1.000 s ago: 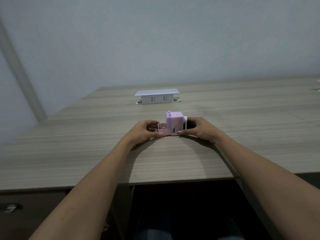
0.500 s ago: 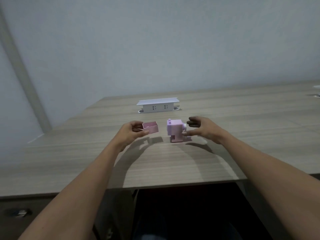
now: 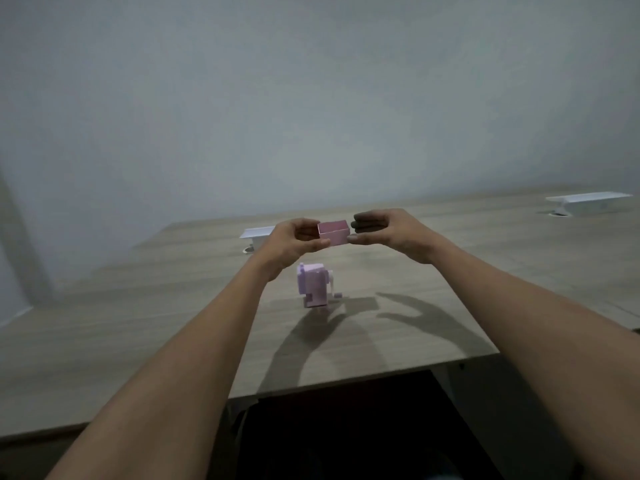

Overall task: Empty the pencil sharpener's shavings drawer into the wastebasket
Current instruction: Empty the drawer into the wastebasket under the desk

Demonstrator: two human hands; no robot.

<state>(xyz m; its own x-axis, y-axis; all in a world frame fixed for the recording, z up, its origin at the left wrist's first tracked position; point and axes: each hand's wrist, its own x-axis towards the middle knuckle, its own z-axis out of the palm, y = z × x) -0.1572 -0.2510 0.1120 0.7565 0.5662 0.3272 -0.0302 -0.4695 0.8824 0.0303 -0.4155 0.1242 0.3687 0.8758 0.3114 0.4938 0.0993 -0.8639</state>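
Observation:
The small pink shavings drawer (image 3: 333, 232) is held in the air above the desk, its open side up. My left hand (image 3: 294, 242) pinches its left end and my right hand (image 3: 384, 230) pinches its right end. Below them the lilac pencil sharpener (image 3: 313, 285) stands upright on the wooden desk (image 3: 138, 323), with its crank on the right and the drawer slot open at its base. What lies inside the drawer I cannot make out. No wastebasket is in view.
A white pop-up socket box (image 3: 256, 235) sits on the desk behind my left hand, and a second one (image 3: 588, 202) at the far right. A plain wall runs behind the desk. The dark knee space opens below the desk's near edge.
My left hand pulled the drawer out of the sharpener and lifted it. My right hand left the sharpener and came up to take the drawer's right end. The camera tilted up.

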